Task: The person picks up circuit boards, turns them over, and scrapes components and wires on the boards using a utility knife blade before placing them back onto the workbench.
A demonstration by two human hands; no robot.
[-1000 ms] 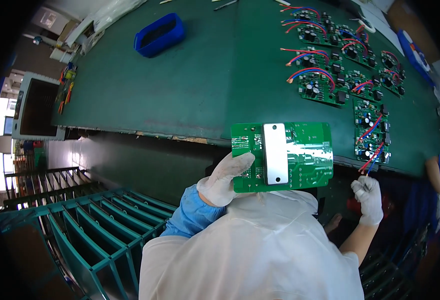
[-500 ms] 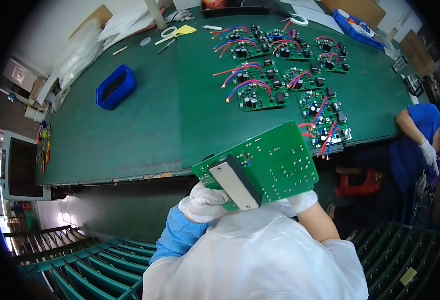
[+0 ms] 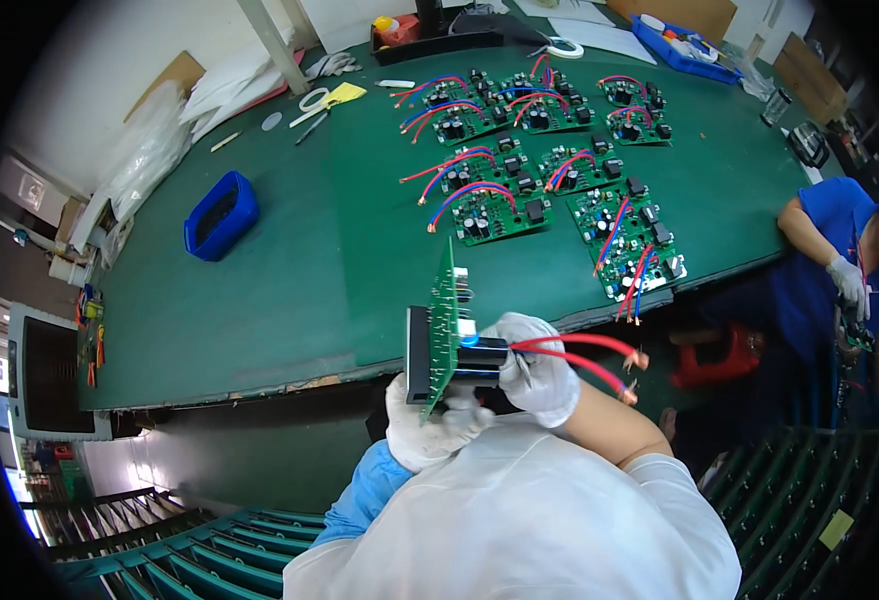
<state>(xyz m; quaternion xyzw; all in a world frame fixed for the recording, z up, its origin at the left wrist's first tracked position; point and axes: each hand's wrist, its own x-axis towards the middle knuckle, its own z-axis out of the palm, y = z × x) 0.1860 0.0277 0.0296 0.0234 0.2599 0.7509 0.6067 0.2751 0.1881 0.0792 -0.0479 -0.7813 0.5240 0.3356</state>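
A green circuit board [image 3: 445, 330] stands almost edge-on in front of me, over the table's near edge. A black block [image 3: 418, 355] sits on its left face, and dark cylindrical parts [image 3: 480, 355] stick out from its right face. My left hand [image 3: 425, 425], in a white glove, is closed on the board's lower edge; some fingers are blurred. On the component side, my right hand [image 3: 540, 370], gloved too, is closed around the red wires [image 3: 585, 350], whose bare copper ends point right. A small dark sliver shows at its fingers; I cannot make out what it is.
Several wired circuit boards [image 3: 505, 215] lie on the green table [image 3: 290, 290]. A blue bin [image 3: 222, 215] with dark contents stands left. Far right is a blue tray [image 3: 685, 50]. A co-worker's gloved hand [image 3: 848, 285] is at right, near a red stool [image 3: 717, 355]. Green racks [image 3: 200, 555] stand behind.
The board has turned from showing its soldered face to nearly edge-on, exposing its components and red wires. My right hand has come from behind it to the wires. The view has shifted slightly.
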